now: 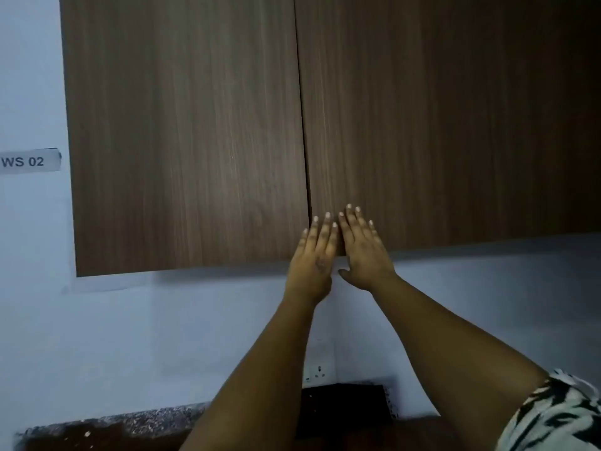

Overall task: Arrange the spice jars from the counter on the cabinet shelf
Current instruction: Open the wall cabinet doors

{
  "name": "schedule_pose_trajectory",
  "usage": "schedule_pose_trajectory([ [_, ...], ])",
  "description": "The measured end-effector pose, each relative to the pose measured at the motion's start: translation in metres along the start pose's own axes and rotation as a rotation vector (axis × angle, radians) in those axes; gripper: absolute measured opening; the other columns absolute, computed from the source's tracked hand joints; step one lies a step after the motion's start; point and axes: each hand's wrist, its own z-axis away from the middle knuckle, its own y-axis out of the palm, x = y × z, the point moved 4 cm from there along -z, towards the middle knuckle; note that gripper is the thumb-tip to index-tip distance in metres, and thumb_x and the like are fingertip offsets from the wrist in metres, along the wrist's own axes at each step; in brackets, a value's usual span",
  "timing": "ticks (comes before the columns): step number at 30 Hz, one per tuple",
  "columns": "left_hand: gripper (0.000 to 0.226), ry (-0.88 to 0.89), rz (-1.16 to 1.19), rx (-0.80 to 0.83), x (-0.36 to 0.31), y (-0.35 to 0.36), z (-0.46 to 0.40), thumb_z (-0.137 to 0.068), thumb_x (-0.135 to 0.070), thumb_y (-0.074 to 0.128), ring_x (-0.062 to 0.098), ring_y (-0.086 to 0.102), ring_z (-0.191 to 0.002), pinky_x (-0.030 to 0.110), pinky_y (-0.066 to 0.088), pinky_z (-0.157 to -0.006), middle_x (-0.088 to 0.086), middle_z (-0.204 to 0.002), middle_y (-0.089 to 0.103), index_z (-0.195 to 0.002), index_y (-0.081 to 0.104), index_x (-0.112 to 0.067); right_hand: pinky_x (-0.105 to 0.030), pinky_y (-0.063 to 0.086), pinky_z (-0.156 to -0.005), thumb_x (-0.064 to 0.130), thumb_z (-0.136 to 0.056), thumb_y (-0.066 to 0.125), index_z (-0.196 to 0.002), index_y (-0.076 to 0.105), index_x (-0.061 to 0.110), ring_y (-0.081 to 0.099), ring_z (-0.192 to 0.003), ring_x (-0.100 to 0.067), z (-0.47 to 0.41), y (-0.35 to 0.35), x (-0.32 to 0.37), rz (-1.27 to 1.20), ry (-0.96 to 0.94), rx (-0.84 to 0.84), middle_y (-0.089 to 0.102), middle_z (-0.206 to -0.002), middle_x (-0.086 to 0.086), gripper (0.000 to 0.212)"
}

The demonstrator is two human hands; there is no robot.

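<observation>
Closed wooden cabinet doors [182, 135]: left hand [313, 255] and right hand [364, 252] press flat, fingers straight, no grip.

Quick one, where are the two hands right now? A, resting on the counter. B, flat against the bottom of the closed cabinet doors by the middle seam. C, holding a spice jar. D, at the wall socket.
B: the left hand and right hand lie with straight fingers on the closed cabinet doors.
</observation>
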Motion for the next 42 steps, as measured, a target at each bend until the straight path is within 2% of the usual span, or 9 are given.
schedule_pose_trajectory([
  [3, 0.087, -0.019, 0.013, -0.030, 0.003, 0.017, -0.011, -0.087, -0.002, 0.054, 0.029, -0.009, -0.147, 0.041, -0.004, -0.118, 0.013, -0.159, -0.011, -0.150, -0.006, -0.004, -0.033, -0.012, -0.116, 0.015, -0.078, 0.074, -0.152, -0.015, 0.009, -0.027, -0.144, -0.019, -0.011, 0.011, -0.003, -0.005, 0.031, 0.006, -0.028, -0.158, -0.007, 0.116],
  [6, 0.086, -0.007, -0.049, -0.080, 0.003, 0.032, -0.021, -0.088, -0.013, 0.056, 0.029, 0.006, -0.149, 0.040, 0.008, -0.120, 0.017, -0.160, 0.003, -0.151, -0.001, 0.000, -0.032, -0.010, -0.117, 0.003, -0.083, 0.066, -0.152, -0.014, 0.006, -0.027, -0.144, -0.019, -0.021, 0.020, 0.000, -0.036, 0.044, -0.032, -0.031, -0.155, -0.007, 0.106],
  [15, 0.060, 0.129, 0.009, -0.287, 0.004, 0.029, -0.022, -0.086, -0.007, 0.052, 0.031, 0.038, -0.139, 0.040, 0.032, -0.114, 0.022, -0.149, 0.038, -0.142, 0.038, 0.006, -0.040, -0.011, -0.118, 0.017, -0.094, 0.057, -0.152, -0.013, 0.008, -0.023, -0.146, -0.022, -0.023, 0.036, 0.006, -0.108, 0.163, -0.194, -0.025, -0.158, -0.009, 0.091],
  [20, 0.065, -0.006, 0.342, -0.325, -0.012, -0.005, 0.002, -0.088, 0.001, 0.053, 0.030, 0.017, -0.147, 0.036, 0.027, -0.116, 0.020, -0.158, 0.015, -0.148, 0.027, 0.003, -0.042, -0.006, -0.120, 0.003, -0.083, 0.069, -0.149, -0.017, 0.012, -0.021, -0.147, -0.020, 0.001, 0.011, 0.007, -0.171, 0.189, -0.245, -0.020, -0.160, -0.008, 0.109],
  [23, 0.090, -0.239, 0.681, -0.306, -0.026, -0.031, 0.023, -0.087, -0.017, 0.068, 0.024, 0.008, -0.149, 0.014, 0.018, -0.115, 0.013, -0.160, -0.004, -0.153, 0.008, -0.004, -0.041, -0.005, -0.120, -0.001, -0.076, 0.073, -0.149, -0.016, 0.012, -0.018, -0.147, -0.019, 0.024, -0.019, 0.002, -0.206, 0.171, -0.265, -0.020, -0.159, -0.005, 0.116],
  [27, 0.063, -0.374, 1.312, -0.173, -0.081, -0.069, 0.036, -0.092, -0.011, 0.063, -0.004, 0.049, -0.126, 0.017, 0.042, -0.104, -0.016, -0.136, 0.051, -0.148, 0.034, -0.016, -0.043, 0.004, -0.122, 0.016, -0.089, 0.066, -0.155, -0.003, 0.012, -0.008, -0.150, -0.020, 0.061, -0.063, -0.011, -0.298, 0.163, -0.320, -0.007, -0.163, -0.006, 0.095],
  [29, 0.044, -0.470, 1.518, -0.158, -0.110, -0.089, 0.039, -0.097, -0.013, 0.057, -0.010, 0.057, -0.113, 0.014, 0.046, -0.096, -0.022, -0.121, 0.060, -0.140, 0.048, -0.017, -0.044, 0.012, -0.122, 0.016, -0.091, 0.064, -0.155, 0.002, 0.014, -0.001, -0.151, -0.021, 0.083, -0.087, -0.021, -0.367, 0.155, -0.359, 0.000, -0.163, -0.006, 0.089],
  [38, 0.030, -0.383, 1.593, -0.022, -0.220, -0.159, 0.035, -0.102, -0.041, 0.033, -0.012, 0.061, -0.098, 0.006, 0.044, -0.082, -0.028, -0.097, 0.066, -0.115, 0.061, -0.038, -0.028, 0.038, -0.108, 0.031, -0.089, 0.066, -0.152, 0.024, 0.009, 0.041, -0.136, -0.020, 0.181, -0.209, -0.061, -0.266, 0.098, -0.433, 0.039, -0.149, -0.009, 0.080],
  [42, 0.037, -0.279, 1.614, 0.118, -0.266, -0.170, 0.022, -0.102, -0.042, 0.036, -0.014, 0.057, -0.104, 0.004, 0.041, -0.086, -0.026, -0.108, 0.063, -0.128, 0.060, -0.030, -0.005, 0.029, -0.103, 0.022, -0.090, 0.066, -0.153, 0.018, 0.019, 0.035, -0.128, 0.000, 0.212, -0.250, -0.093, -0.281, 0.144, -0.420, 0.037, -0.150, -0.005, 0.079],
])
